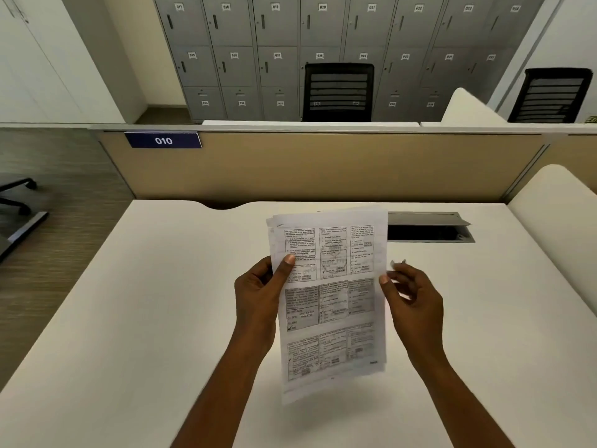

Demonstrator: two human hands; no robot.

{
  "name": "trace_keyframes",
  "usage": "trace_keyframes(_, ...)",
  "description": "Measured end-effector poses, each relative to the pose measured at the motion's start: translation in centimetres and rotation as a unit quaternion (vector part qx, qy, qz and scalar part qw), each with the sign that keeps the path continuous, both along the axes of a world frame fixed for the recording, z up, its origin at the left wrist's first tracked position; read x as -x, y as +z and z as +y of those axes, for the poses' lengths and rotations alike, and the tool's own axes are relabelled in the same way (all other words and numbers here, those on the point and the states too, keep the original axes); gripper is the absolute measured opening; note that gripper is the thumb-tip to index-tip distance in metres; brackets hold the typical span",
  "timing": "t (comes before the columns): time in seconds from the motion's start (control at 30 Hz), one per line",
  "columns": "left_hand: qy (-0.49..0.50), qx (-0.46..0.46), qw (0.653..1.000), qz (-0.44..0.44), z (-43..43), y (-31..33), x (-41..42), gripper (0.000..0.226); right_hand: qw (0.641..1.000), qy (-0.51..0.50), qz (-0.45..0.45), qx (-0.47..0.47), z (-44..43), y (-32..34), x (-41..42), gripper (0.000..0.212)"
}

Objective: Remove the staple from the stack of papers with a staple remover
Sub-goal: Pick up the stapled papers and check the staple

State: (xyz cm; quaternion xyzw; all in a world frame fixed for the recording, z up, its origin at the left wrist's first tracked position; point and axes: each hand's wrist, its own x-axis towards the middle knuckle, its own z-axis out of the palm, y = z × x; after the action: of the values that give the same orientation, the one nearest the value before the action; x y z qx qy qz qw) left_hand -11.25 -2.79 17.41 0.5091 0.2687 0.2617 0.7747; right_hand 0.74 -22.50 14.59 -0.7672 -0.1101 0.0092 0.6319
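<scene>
Just above a white desk (129, 318), left hand (258, 295) and right hand (416, 302) pinch the papers (332, 305); grey lockers (274, 43) behind

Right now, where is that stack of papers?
The stack of papers is mid-frame in the head view, above the white desk, left hand gripping its left edge, right hand its right.

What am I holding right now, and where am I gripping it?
The stack of papers: the left hand grips its left edge and the right hand pinches its right edge, with both thumbs on the front sheet.
</scene>
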Motion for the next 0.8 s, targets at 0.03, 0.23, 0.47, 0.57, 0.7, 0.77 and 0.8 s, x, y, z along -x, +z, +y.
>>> trace_keyframes(0.03,0.003,-0.004,1.0,-0.006,-0.3,0.2,0.0,0.024,0.998,-0.027,-0.051,0.041,0.2,0.3,0.3,0.031)
trace_keyframes(0.23,0.049,-0.06,0.997,-0.019,-3.0,1.3,0.0,0.014,0.974,0.083,-0.2,0.058,2.7,3.9,4.5,0.041)
trace_keyframes(0.47,0.057,-0.103,0.992,-0.044,-6.1,2.4,0.0,0.022,0.973,0.177,-0.146,0.019,4.5,5.9,7.8,0.058)
trace_keyframes(0.57,0.043,-0.084,0.995,-0.045,-6.8,2.7,-0.1,0.024,0.972,0.169,-0.165,0.01,4.3,5.5,7.9,0.059)
trace_keyframes(0.7,0.008,0.005,0.998,-0.064,-6.8,2.6,-0.2,0.053,0.964,0.156,-0.213,0.022,4.1,4.7,7.8,0.056)
trace_keyframes(0.77,-0.001,0.013,0.996,-0.084,-6.7,2.4,-0.2,0.054,0.967,0.132,-0.216,0.01,4.0,4.3,7.5,0.046)
trace_keyframes(0.8,-0.006,0.004,0.996,-0.09,-6.6,2.3,-0.2,0.051,0.972,0.119,-0.205,-0.005,3.8,4.3,7.3,0.044)
